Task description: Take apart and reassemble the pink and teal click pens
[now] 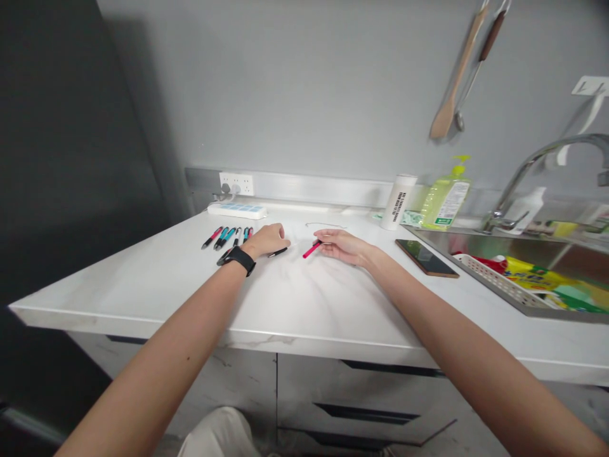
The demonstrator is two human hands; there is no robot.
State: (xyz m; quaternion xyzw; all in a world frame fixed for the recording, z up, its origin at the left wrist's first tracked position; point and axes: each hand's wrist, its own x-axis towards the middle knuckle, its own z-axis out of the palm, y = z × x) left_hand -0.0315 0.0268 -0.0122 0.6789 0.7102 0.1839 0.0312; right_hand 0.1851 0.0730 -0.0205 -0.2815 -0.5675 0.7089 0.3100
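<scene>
Head camera looks forward-down, close over the countertop [304, 304].

The room is bright, with soft and even light from above. The white countertop [304, 298] is well lit and carries only pale, blurred shadows beside the forearms [181, 343]. The dark panel [57, 158] at the left is almost black, without detail. The steel sink [476, 244] and the phone [427, 257] screen shine a little. The left hand [269, 241] and right hand [345, 246] look sharp. Towards the edges, straight lines bend and the forearms look stretched.
</scene>
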